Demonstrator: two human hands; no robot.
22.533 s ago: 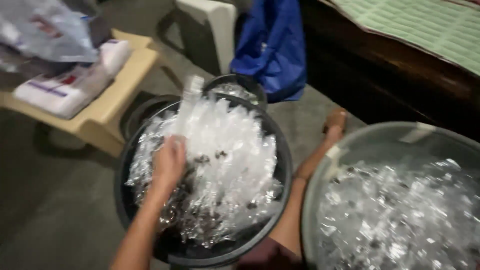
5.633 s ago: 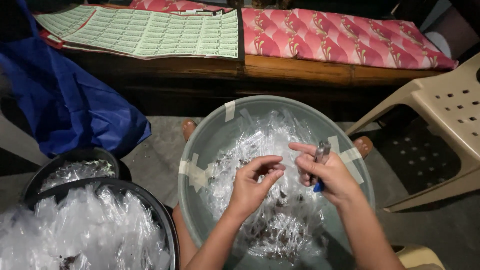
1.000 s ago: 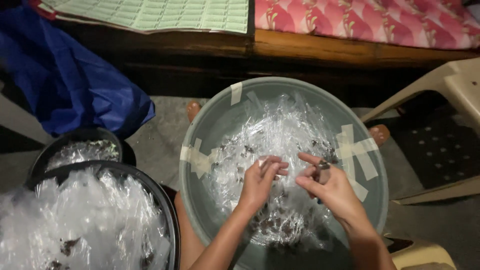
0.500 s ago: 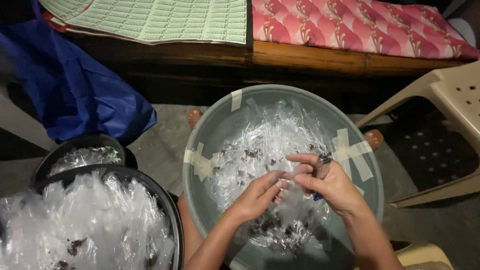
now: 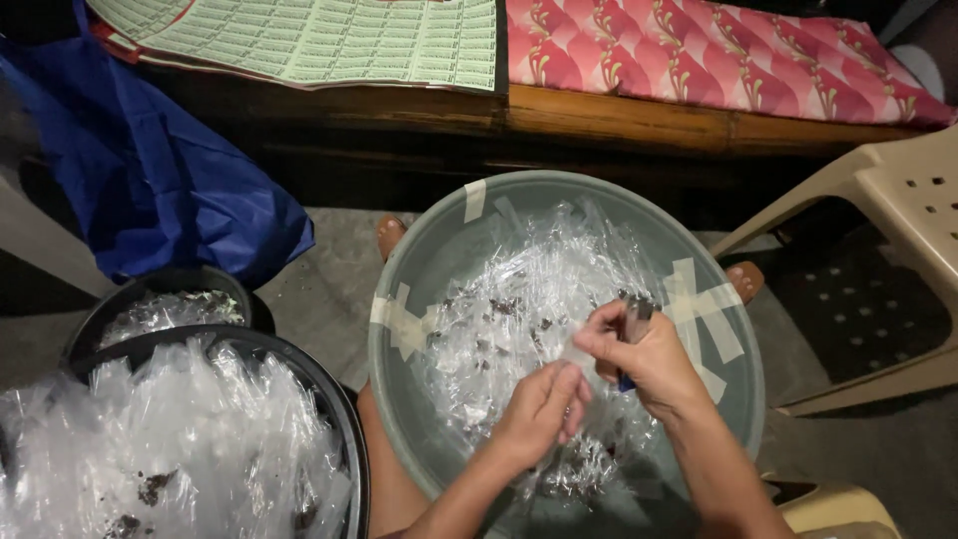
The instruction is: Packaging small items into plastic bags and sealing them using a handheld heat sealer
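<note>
A grey-green round basin (image 5: 439, 250), patched with strips of tape, sits between my knees and holds a heap of small clear plastic bags (image 5: 529, 299) with dark specks in them. Over the heap my left hand (image 5: 539, 414) pinches one small clear bag (image 5: 581, 351) together with my right hand (image 5: 649, 364). The right hand also grips a small tool with a metal tip and a blue handle (image 5: 631, 334). Both hands meet just right of the basin's middle.
A black basin (image 5: 344, 429) heaped with clear bags stands at lower left, a smaller black tub (image 5: 165, 289) behind it. A blue bag (image 5: 150, 190) lies at left, a beige plastic chair (image 5: 898, 230) at right, a wooden bench (image 5: 599, 115) with a green sheet and pink cushion behind.
The hands have stayed over the basin and drawn closer together on the small bag; the left hand has shifted slightly down and right. The camera view has tilted a little.
</note>
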